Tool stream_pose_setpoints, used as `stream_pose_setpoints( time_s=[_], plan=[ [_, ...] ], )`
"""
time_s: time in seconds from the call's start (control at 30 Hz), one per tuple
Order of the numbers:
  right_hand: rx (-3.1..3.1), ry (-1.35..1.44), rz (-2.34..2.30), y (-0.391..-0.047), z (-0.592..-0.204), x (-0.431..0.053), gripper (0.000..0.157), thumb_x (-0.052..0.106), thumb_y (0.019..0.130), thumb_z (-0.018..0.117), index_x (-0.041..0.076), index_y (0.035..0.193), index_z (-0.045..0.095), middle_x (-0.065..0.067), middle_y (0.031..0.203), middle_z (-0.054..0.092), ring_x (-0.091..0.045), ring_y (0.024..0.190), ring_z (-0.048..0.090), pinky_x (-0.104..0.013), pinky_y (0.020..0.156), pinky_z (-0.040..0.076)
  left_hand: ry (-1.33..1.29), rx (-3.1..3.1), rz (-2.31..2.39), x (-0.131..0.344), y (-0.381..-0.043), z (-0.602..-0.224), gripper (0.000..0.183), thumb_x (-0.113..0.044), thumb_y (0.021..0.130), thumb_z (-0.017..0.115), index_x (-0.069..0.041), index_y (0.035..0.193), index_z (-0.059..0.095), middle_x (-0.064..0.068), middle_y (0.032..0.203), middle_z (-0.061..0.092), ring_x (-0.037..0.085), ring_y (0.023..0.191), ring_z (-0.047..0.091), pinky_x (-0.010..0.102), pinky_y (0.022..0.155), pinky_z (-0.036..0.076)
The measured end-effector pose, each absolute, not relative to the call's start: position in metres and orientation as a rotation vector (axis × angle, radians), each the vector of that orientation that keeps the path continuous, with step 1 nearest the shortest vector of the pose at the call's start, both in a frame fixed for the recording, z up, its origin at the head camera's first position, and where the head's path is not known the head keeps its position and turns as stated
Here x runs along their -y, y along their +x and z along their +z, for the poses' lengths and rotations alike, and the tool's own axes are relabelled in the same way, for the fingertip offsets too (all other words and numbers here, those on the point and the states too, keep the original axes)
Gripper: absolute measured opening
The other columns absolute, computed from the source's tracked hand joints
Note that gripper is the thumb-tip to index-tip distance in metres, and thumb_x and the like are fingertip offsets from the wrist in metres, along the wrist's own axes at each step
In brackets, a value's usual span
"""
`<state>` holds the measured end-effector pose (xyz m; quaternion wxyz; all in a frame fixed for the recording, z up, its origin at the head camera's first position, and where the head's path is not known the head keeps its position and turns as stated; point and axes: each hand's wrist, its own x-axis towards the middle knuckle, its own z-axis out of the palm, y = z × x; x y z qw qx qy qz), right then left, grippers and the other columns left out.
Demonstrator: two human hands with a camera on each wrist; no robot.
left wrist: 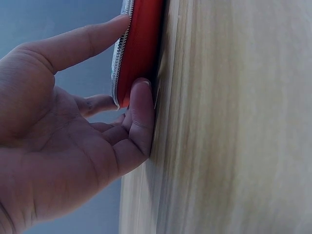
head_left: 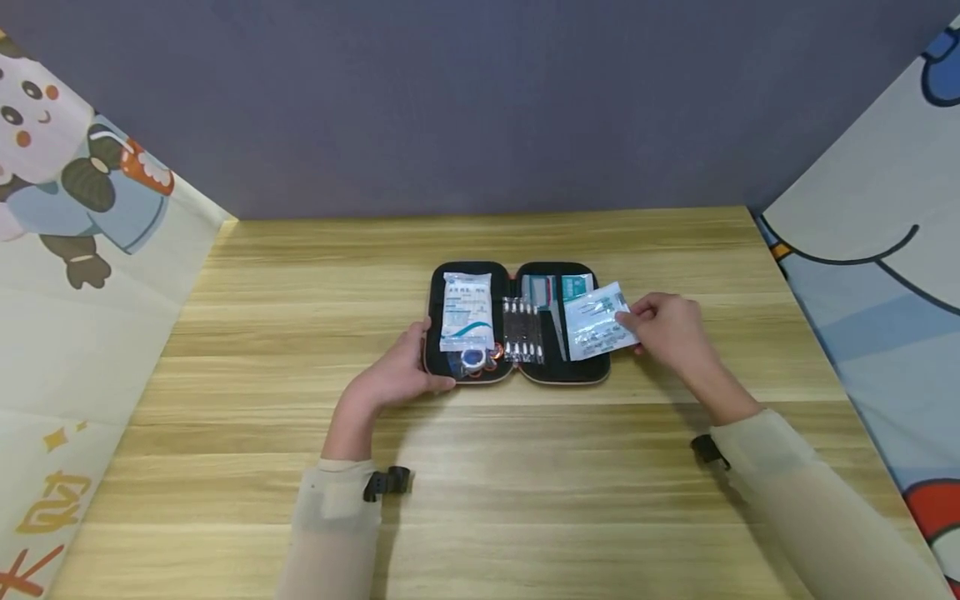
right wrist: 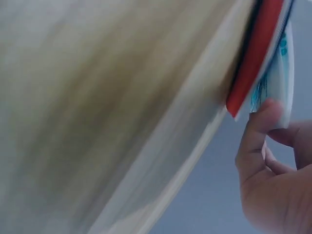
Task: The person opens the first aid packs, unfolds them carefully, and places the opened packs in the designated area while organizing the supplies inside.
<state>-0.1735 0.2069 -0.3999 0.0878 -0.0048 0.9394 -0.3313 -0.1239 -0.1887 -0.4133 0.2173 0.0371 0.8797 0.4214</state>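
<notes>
Pale sleeves (head_left: pixel 337 533) are framing the near part of a wood-grain worktop (head_left: pixel 525 500), where an unzipped, red-shelled case (head_left: pixel 566 372) is lying open. The left hand (head_left: pixel 396 367) is gripping the case's left side, while the right hand (head_left: pixel 667 329), well apart, is pinching a printed sachet (head_left: pixel 596 325) tilted over the right half. Cotton swabs (head_left: pixel 512 333) are lying along the middle; a white packet (head_left: pixel 467 312) is filling much of the left half.
</notes>
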Motion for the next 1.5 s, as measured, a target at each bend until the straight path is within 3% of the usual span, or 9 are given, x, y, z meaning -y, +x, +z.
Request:
stream_pose_setpoints(
  time_s=[0.33, 0.6, 0.8, 0.93, 1.07, 1.5],
  plan=[
    [-2.779, -0.231, -0.803, -0.165, -0.403, -0.19, 0.033, 0.034, 0.101, 0.071, 0.005, 0.087, 0.071, -0.002, 0.065, 0.063, -0.017, 0.059, 0.054, -0.031, 0.06, 0.045, 0.092, -2.434, 1.17, 0.188, -0.121, -0.411, 0.114, -0.018, 0.086, 0.087, 0.004, 0.168, 0.011, 0.032, 0.172, 0.023, 0.045, 0.16, 0.026, 0.057, 0.133, 0.022],
    [-2.715, -0.198, -0.729, -0.166, -0.398, -0.179, 0.045, 0.034, 0.104, 0.066, 0.012, 0.065, 0.056, 0.003, 0.058, 0.049, -0.014, 0.056, 0.045, -0.027, 0.053, 0.037, 0.092, -2.44, 1.158, 0.187, -0.122, -0.41, 0.114, -0.02, 0.086, 0.087, 0.005, 0.167, 0.011, 0.034, 0.17, 0.024, 0.047, 0.159, 0.028, 0.058, 0.132, 0.023],
    [-2.759, -0.175, -0.728, -0.171, -0.385, -0.196, 0.043, 0.03, 0.104, 0.065, 0.01, 0.069, 0.053, 0.002, 0.058, 0.047, -0.016, 0.059, 0.044, -0.028, 0.057, 0.036, 0.105, -2.441, 1.159, 0.185, -0.123, -0.411, 0.113, -0.021, 0.086, 0.088, 0.004, 0.167, 0.012, 0.034, 0.169, 0.026, 0.046, 0.158, 0.03, 0.057, 0.132, 0.025],
    [-2.732, -0.16, -0.711, -0.174, -0.379, -0.208, 0.037, 0.032, 0.104, 0.066, 0.006, 0.077, 0.064, -0.001, 0.063, 0.058, -0.017, 0.061, 0.047, -0.029, 0.057, 0.037, 0.097, -2.44, 1.154, 0.185, -0.124, -0.41, 0.115, -0.022, 0.086, 0.088, 0.003, 0.167, 0.011, 0.033, 0.17, 0.025, 0.046, 0.158, 0.031, 0.057, 0.132, 0.025],
    [-2.664, -0.196, -0.681, -0.176, -0.382, -0.206, 0.039, 0.037, 0.105, 0.065, 0.009, 0.079, 0.067, -0.002, 0.068, 0.065, -0.016, 0.061, 0.047, -0.03, 0.056, 0.036, 0.084, -2.437, 1.157, 0.187, -0.123, -0.409, 0.115, -0.022, 0.086, 0.088, 0.003, 0.167, 0.011, 0.033, 0.17, 0.025, 0.047, 0.157, 0.031, 0.058, 0.132, 0.025],
    [-2.712, -0.253, -0.638, -0.175, -0.394, -0.171, 0.046, 0.033, 0.105, 0.065, 0.012, 0.065, 0.056, 0.001, 0.059, 0.052, -0.015, 0.057, 0.047, -0.028, 0.055, 0.039, 0.072, -2.429, 1.155, 0.186, -0.121, -0.411, 0.115, -0.023, 0.086, 0.087, 0.002, 0.168, 0.011, 0.033, 0.17, 0.024, 0.047, 0.157, 0.032, 0.059, 0.131, 0.026]
  ],
)
